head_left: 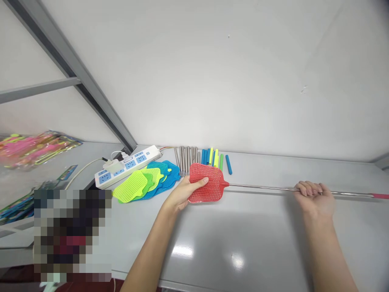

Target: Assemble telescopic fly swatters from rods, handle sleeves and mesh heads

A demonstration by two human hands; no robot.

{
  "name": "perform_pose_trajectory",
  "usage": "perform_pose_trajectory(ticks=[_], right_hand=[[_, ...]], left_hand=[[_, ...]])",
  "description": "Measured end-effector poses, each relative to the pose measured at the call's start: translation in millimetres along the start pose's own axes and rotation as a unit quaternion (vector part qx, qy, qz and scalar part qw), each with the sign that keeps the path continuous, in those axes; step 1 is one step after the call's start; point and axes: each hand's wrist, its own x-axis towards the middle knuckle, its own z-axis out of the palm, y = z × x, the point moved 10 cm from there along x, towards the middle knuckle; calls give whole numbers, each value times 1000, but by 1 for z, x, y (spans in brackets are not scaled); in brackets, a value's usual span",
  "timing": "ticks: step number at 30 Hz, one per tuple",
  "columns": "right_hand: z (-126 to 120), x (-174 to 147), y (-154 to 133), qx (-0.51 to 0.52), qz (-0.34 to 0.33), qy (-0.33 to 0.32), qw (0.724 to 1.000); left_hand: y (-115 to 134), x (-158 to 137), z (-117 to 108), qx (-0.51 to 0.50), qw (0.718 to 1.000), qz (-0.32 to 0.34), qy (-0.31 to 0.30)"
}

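A red fly swatter (214, 190) with a long thin metal rod and a red grip end (380, 196) is stretched sideways over the grey table. My left hand (185, 192) pinches its perforated head, thumb on top and fingers underneath. Farther right, my right hand (314, 196) is closed around the metal rod, palm side up. Beside my left hand lies a pile of swatter heads (133, 186) in yellow-green, green and blue. Behind the red head are several metal rods (186, 158) and several blue, yellow and green tubes (209, 156).
A white power strip (130, 164) with plugs and cables lies behind the pile. Bagged colourful goods (36, 148) sit on the left, beyond a grey metal frame post (82, 81). A blurred-out person (73, 235) is at the lower left. A white wall (231, 81) rises behind the table (243, 243).
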Motion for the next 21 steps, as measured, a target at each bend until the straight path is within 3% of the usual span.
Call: perform_pose_trajectory(ticks=[10,21], right_hand=[[-6,3,-13,-1,-53,5,999],[-6,3,-7,-20,-58,9,998]], left_hand=[[-29,9,3,-43,998,-46,21],[-36,9,6,-47,997,-62,26]])
